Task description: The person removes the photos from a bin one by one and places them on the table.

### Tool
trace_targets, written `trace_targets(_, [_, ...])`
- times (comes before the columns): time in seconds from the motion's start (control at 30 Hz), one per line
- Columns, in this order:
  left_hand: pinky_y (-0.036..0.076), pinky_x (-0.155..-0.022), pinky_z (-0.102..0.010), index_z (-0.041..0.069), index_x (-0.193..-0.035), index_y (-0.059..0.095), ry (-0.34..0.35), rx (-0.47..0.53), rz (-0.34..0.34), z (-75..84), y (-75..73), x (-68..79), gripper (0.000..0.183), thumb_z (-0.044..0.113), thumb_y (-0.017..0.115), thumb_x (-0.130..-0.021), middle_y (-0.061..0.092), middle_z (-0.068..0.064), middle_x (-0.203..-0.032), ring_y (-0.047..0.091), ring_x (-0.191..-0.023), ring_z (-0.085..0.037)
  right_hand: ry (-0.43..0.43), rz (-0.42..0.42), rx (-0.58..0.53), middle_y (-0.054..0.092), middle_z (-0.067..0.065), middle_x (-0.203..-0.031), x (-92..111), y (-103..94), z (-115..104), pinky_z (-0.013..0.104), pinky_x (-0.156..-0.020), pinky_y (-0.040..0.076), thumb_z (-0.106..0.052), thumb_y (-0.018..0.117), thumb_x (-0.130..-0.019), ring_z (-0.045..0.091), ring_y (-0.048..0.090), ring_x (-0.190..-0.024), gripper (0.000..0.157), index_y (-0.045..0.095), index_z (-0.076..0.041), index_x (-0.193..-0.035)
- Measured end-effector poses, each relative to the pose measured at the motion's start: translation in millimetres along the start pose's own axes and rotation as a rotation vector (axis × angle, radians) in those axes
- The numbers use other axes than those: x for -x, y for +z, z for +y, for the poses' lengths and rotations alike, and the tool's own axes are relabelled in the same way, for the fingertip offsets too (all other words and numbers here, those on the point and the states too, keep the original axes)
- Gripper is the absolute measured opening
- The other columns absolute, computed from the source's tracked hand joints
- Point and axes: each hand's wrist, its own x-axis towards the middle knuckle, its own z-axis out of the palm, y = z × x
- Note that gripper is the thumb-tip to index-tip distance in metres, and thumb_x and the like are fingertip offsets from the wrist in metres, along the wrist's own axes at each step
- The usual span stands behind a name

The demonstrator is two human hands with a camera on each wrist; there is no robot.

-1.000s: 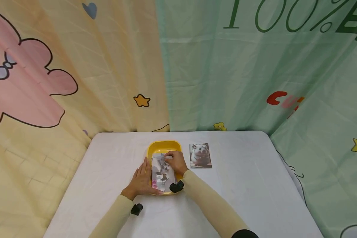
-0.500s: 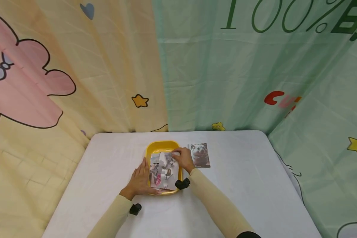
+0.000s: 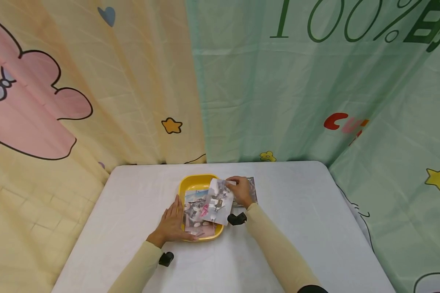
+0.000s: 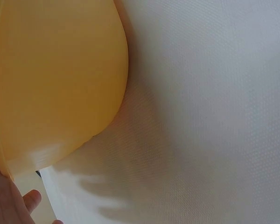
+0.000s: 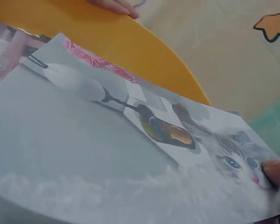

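My right hand (image 3: 243, 191) pinches a photo card (image 3: 220, 201) at its upper right corner and holds it tilted above the right side of a yellow tray (image 3: 195, 178). In the right wrist view the thumb (image 5: 277, 173) presses on the card's printed cat (image 5: 238, 161). More picture cards (image 3: 196, 205) lie in the tray. My left hand (image 3: 171, 224) rests against the tray's left side and near corner, its fingers extended. From the left wrist the tray's outer wall (image 4: 60, 70) fills much of the view, with part of the hand at lower left.
Right of the tray, a hamster photo card (image 3: 252, 187) lies on the white-covered table (image 3: 297, 228), partly hidden by my right hand. Patterned curtains (image 3: 242, 101) hang behind the table and along its sides.
My right hand has lifted the top card and moved it rightward, uncovering the cards beneath it in the tray. The hand now covers part of the hamster card. My left hand stays at the tray.
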Motion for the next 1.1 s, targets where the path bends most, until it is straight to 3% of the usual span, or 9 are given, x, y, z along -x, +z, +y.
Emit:
trace_targets(0.07, [0.011, -0.114, -0.059, -0.010, -0.149, -0.003, 0.001, 0.007, 0.004, 0.0, -0.2, 0.3, 0.151, 0.076, 0.075, -0.053, -0.012, -0.022, -0.159, 0.005, -0.146, -0.039, 0.021, 0.016, -0.001, 0.071, 0.012, -0.099, -1, -8.3, 1, 0.028, -0.062, 0.040, -0.010, 0.071, -0.087, 0.016, 0.046, -0.069, 0.014, 0.075, -0.003, -0.098])
trace_targets(0.27, [0.010, -0.114, -0.059, -0.009, -0.150, -0.003, -0.012, 0.018, 0.001, -0.2, -0.4, 0.2, 0.151, 0.077, 0.075, -0.052, -0.012, -0.022, -0.159, 0.005, -0.145, -0.039, 0.108, 0.053, -0.033, 0.060, 0.008, -0.076, -9, -34.7, 12, 0.029, -0.055, 0.030, -0.010, 0.072, -0.087, 0.017, 0.033, -0.059, 0.016, 0.075, -0.003, -0.101])
trace_targets(0.5, [0.008, -0.115, -0.057, -0.007, -0.150, -0.004, -0.045, 0.013, -0.016, 1.5, -1.3, 0.0, 0.151, 0.075, 0.076, -0.052, -0.014, -0.019, -0.159, 0.003, -0.146, -0.037, 0.203, 0.068, -0.061, 0.041, 0.000, -0.073, -19, -74.3, 34, 0.032, -0.064, 0.030, -0.012, 0.069, -0.090, 0.019, 0.034, -0.072, 0.020, 0.073, -0.005, -0.109])
trace_targets(0.63, [0.007, -0.116, -0.056, -0.007, -0.151, -0.004, -0.046, 0.011, -0.025, 2.7, -1.5, -0.1, 0.151, 0.076, 0.075, -0.052, -0.014, -0.018, -0.159, 0.003, -0.146, -0.036, 0.233, 0.068, -0.043, 0.034, 0.004, -0.074, -24, -103.2, 53, 0.034, -0.064, 0.029, -0.013, 0.065, -0.093, 0.022, 0.032, -0.073, 0.023, 0.070, -0.004, -0.114])
trace_targets(0.7, [0.007, -0.116, -0.056, -0.007, -0.151, -0.003, -0.045, 0.016, -0.021, 3.5, -2.1, -0.2, 0.151, 0.077, 0.075, -0.052, -0.014, -0.019, -0.159, 0.004, -0.146, -0.037, 0.244, 0.058, -0.027, 0.047, 0.010, -0.085, -28, -116.8, 62, 0.035, -0.070, 0.036, -0.011, 0.062, -0.095, 0.026, 0.040, -0.082, 0.025, 0.068, -0.002, -0.117])
trace_targets(0.77, [0.007, -0.116, -0.056, -0.007, -0.151, -0.003, -0.045, 0.013, -0.022, 3.8, -2.8, -0.2, 0.151, 0.077, 0.075, -0.052, -0.014, -0.019, -0.159, 0.003, -0.146, -0.037, 0.255, 0.044, -0.018, 0.056, 0.018, -0.105, -31, -129.0, 71, 0.040, -0.085, 0.043, -0.010, 0.060, -0.096, 0.032, 0.047, -0.099, 0.025, 0.066, 0.001, -0.118])
trace_targets(0.87, [0.007, -0.115, -0.057, -0.007, -0.151, -0.003, -0.042, 0.017, -0.013, 4.2, -3.7, 0.6, 0.151, 0.076, 0.076, -0.051, -0.014, -0.019, -0.159, 0.004, -0.146, -0.037, 0.264, 0.012, 0.009, 0.049, 0.021, -0.137, -37, -142.7, 81, 0.051, -0.110, 0.030, -0.008, 0.056, -0.098, 0.036, 0.037, -0.132, 0.027, 0.063, 0.003, -0.121])
trace_targets(0.97, [0.008, -0.115, -0.057, -0.007, -0.150, -0.003, -0.046, 0.016, -0.007, 4.4, -4.0, 1.7, 0.152, 0.076, 0.077, -0.051, -0.013, -0.020, -0.159, 0.004, -0.146, -0.038, 0.276, -0.018, 0.048, 0.045, 0.023, -0.142, -41, -150.5, 89, 0.055, -0.113, 0.022, -0.008, 0.055, -0.098, 0.037, 0.030, -0.139, 0.027, 0.062, 0.005, -0.120])
trace_targets(1.1, [0.009, -0.115, -0.057, -0.006, -0.151, -0.002, -0.056, 0.014, -0.007, 5.3, -3.3, 2.1, 0.152, 0.076, 0.077, -0.050, -0.011, -0.020, -0.159, 0.005, -0.146, -0.038, 0.280, -0.030, 0.104, 0.044, 0.026, -0.142, -44, -154.4, 97, 0.057, -0.112, 0.023, -0.008, 0.055, -0.098, 0.041, 0.030, -0.138, 0.027, 0.062, 0.008, -0.119])
